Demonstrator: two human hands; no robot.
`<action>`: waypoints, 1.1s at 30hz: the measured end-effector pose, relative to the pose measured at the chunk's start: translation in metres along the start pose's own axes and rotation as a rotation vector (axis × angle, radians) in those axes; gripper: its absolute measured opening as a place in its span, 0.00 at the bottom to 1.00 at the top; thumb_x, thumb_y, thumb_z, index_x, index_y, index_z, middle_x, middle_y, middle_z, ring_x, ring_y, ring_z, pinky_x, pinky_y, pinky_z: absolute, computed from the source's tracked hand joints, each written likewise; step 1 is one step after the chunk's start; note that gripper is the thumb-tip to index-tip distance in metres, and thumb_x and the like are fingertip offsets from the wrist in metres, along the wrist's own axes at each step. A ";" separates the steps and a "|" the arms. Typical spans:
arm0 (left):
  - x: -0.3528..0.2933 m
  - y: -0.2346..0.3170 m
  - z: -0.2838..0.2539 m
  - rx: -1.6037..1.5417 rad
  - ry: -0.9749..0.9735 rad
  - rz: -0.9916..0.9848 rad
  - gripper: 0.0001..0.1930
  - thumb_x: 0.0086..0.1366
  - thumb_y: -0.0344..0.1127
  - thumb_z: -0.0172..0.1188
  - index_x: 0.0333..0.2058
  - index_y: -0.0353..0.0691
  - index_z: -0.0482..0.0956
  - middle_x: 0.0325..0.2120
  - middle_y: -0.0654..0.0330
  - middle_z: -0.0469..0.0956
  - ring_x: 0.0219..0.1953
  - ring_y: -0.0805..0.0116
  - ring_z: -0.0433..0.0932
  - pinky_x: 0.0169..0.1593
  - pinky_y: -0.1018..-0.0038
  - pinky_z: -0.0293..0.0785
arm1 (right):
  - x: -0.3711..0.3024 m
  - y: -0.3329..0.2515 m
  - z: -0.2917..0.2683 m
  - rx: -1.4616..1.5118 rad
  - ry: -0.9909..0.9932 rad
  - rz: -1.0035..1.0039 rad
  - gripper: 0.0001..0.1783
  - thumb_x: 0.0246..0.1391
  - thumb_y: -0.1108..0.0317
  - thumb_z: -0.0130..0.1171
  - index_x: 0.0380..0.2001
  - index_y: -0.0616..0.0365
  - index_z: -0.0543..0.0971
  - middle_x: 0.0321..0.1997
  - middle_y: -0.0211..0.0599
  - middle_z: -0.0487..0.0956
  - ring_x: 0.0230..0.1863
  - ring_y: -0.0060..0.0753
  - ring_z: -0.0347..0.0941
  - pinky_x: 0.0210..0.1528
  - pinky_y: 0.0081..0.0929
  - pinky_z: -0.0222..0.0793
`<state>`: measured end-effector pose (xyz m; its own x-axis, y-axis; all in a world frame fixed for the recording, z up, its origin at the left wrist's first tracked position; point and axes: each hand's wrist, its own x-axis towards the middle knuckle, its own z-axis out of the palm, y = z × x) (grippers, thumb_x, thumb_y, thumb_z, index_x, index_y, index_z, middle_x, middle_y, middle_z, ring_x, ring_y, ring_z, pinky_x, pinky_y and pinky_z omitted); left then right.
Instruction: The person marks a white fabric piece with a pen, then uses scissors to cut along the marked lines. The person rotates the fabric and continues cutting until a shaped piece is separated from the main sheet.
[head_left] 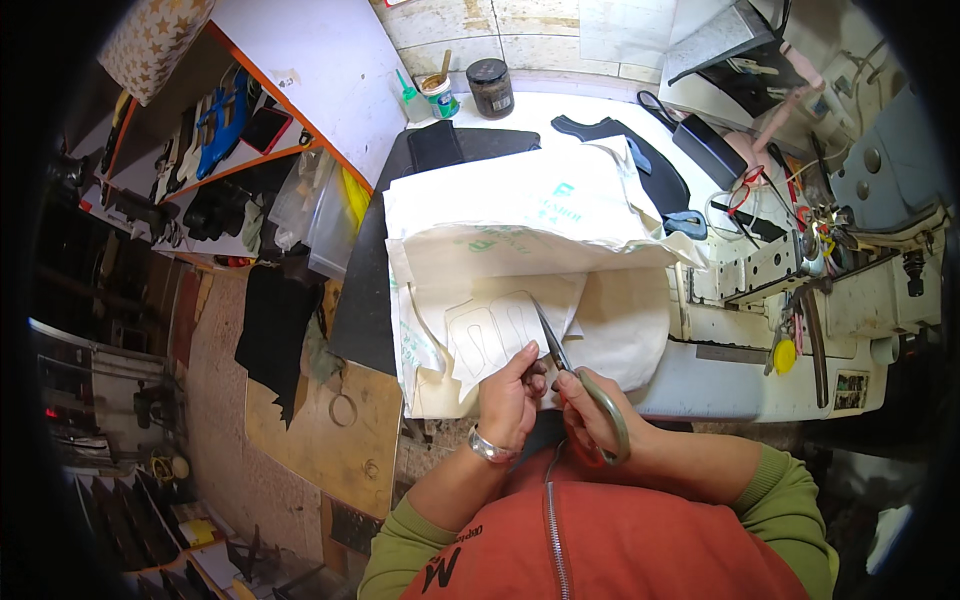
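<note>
A piece of white paper (492,336) with drawn curved outlines is pinched at its right lower edge by my left hand (512,396), thumb on top. My right hand (590,412) is wrapped around the handles of a pair of scissors (553,336). Their blades point up and away along the right edge of the paper, close to my left thumb. Whether the blades are parted I cannot tell. Beneath the paper lies a large folded white sheet (440,210) with green print, its upper layer raised in a wavy fold. My left wrist wears a silver bracelet (489,446).
At the right stands a sewing machine (905,285). Dark cut pieces (660,170) and a black case (710,150) lie behind the sheet. Against the back wall are a dark jar (490,90), a small tub (440,98) and a green bottle (412,100). An orange-edged shelf (300,125) stands left.
</note>
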<state>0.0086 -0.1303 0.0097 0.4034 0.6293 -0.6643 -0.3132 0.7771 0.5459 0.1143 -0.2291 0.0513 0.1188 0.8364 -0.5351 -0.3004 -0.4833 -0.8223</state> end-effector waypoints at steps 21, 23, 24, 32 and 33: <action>-0.007 0.003 0.002 -0.053 0.000 -0.027 0.08 0.60 0.35 0.62 0.27 0.37 0.75 0.19 0.61 0.73 0.16 0.76 0.66 0.21 0.82 0.61 | 0.023 -0.046 -0.055 -0.189 -0.295 0.068 0.26 0.66 0.47 0.35 0.34 0.61 0.67 0.14 0.29 0.64 0.09 0.20 0.59 0.09 0.21 0.55; -0.009 0.005 0.001 -0.049 -0.004 -0.023 0.08 0.60 0.35 0.62 0.27 0.37 0.75 0.19 0.61 0.73 0.17 0.76 0.66 0.21 0.82 0.61 | 0.028 -0.045 -0.060 -0.200 -0.320 0.076 0.26 0.66 0.47 0.35 0.39 0.63 0.67 0.15 0.29 0.64 0.10 0.19 0.59 0.11 0.20 0.55; -0.009 0.006 0.001 -0.057 -0.011 -0.028 0.08 0.60 0.35 0.62 0.27 0.37 0.75 0.19 0.62 0.73 0.17 0.76 0.66 0.21 0.82 0.61 | 0.031 -0.043 -0.064 -0.210 -0.345 0.072 0.26 0.66 0.47 0.35 0.39 0.63 0.67 0.15 0.29 0.64 0.10 0.19 0.59 0.11 0.20 0.56; -0.007 0.006 -0.005 -0.128 -0.096 -0.011 0.08 0.62 0.34 0.60 0.27 0.37 0.75 0.19 0.62 0.72 0.18 0.78 0.65 0.21 0.83 0.60 | 0.049 -0.066 -0.094 -0.408 -0.469 0.017 0.27 0.66 0.48 0.36 0.39 0.65 0.69 0.17 0.27 0.66 0.14 0.17 0.59 0.16 0.18 0.56; -0.007 0.006 -0.006 -0.138 -0.100 -0.024 0.08 0.62 0.34 0.60 0.27 0.37 0.74 0.19 0.62 0.72 0.18 0.78 0.65 0.21 0.83 0.60 | 0.059 -0.060 -0.104 -0.436 -0.512 -0.037 0.28 0.66 0.48 0.36 0.40 0.67 0.70 0.17 0.26 0.66 0.15 0.16 0.59 0.18 0.17 0.57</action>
<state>-0.0010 -0.1295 0.0147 0.4936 0.6116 -0.6183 -0.4146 0.7905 0.4509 0.2374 -0.1780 0.0488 -0.3740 0.8194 -0.4344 0.1177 -0.4226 -0.8986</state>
